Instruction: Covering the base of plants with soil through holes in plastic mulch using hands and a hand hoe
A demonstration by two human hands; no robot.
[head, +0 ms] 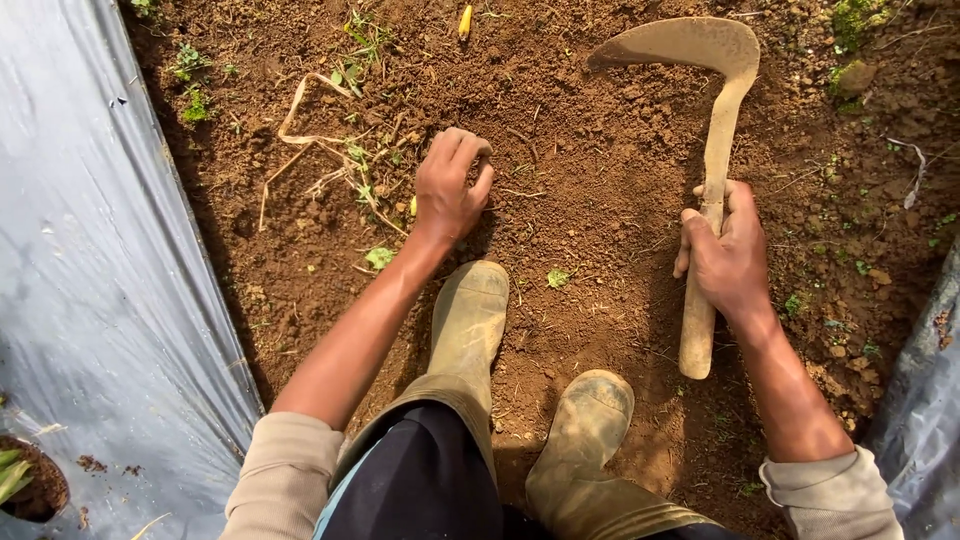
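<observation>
The strip of bare soil (600,200) between the 2 plastic sheets looks mostly weeded, as far as can be judged. From the boots out to the sickle blade it is loose brown earth with only crumbs and a few tiny green sprouts. What is left sits on the left side and along the far edge: small weeds (365,160) and dry stalks (300,130) just beside the left hand, more green at the top left, and mossy tufts at the top right corner.

The left hand (450,190) is curled down on the soil, its fingers bent into the earth next to those weeds; whether it has anything pinched I cannot tell. The right hand (728,255) is wrapped tight around the wooden handle of the sickle (712,150), whose curved, soil-coated blade lies flat on the ground, pointing away and to the left.

The place is outdoors, a sunlit field furrow. A grey plastic sheet (90,250) covers the bed on the left, with 1 planting hole (30,485) showing a leaf; another sheet (920,400) edges the right. 2 muddy rubber boots (470,320) stand in the middle.
</observation>
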